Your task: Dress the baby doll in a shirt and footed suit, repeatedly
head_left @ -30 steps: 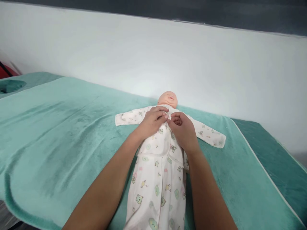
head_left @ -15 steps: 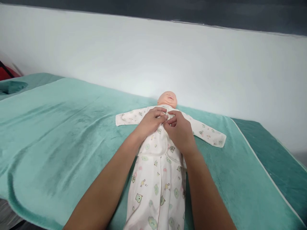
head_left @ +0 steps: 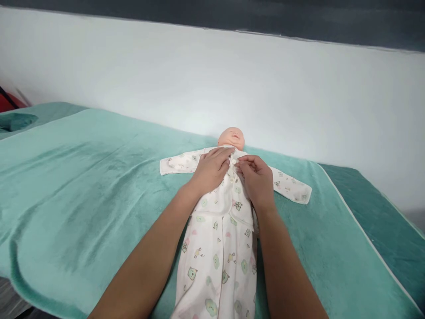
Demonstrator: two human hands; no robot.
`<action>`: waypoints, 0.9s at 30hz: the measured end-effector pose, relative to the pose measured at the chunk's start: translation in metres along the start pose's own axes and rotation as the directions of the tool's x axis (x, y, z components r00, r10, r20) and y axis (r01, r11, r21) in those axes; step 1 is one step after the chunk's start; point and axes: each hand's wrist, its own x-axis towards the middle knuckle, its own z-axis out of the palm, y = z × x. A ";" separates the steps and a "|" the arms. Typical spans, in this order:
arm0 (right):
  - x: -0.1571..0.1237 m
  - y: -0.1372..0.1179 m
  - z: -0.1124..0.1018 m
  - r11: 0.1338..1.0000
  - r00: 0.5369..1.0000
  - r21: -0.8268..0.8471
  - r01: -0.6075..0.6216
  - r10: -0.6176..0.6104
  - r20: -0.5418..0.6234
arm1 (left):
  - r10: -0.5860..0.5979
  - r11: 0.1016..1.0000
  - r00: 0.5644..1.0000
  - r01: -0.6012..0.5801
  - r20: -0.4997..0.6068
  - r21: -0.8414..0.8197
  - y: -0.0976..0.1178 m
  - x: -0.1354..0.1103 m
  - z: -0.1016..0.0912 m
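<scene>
A baby doll (head_left: 231, 138) lies on its back, head away from me, sleeves spread to both sides. It wears a white printed baby shirt (head_left: 212, 199) with buttons down the front and matching trousers (head_left: 215, 266). My left hand (head_left: 212, 169) rests flat on the shirt's chest, fingers stretched toward the collar. Beside it, my right hand (head_left: 258, 180) is closed in a pinch at the shirt's front edge. A pale button (head_left: 234, 161) shows between the two hands, with another one (head_left: 231, 180) lower down. The pinching fingertips partly hide the cloth there.
A light green plush blanket (head_left: 83, 199) lies under the doll, over a darker green cover (head_left: 381, 199) on the right. Behind stands a white wall (head_left: 199, 79) with a dark band on top. Something red (head_left: 11, 103) is at the far left.
Both hands were together at the upper button. My left hand has flattened onto the chest, and my right hand has moved slightly right, uncovering the buttons.
</scene>
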 end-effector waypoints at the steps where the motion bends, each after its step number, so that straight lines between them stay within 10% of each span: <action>1: 0.001 0.003 0.001 0.999 0.999 -0.033 0.038 -0.039 -0.023 | -0.005 1.000 1.000 0.005 -0.001 0.006 0.000 0.000 0.000; 11: 0.012 0.014 0.002 0.897 0.957 -0.342 0.279 -0.229 0.180 | -0.010 0.998 1.000 0.011 -0.022 0.070 -0.001 -0.002 0.002; 27: 0.012 0.021 0.006 0.873 0.976 -0.440 0.211 -0.166 0.139 | -0.038 0.999 0.999 0.038 0.012 0.035 0.001 0.000 0.001</action>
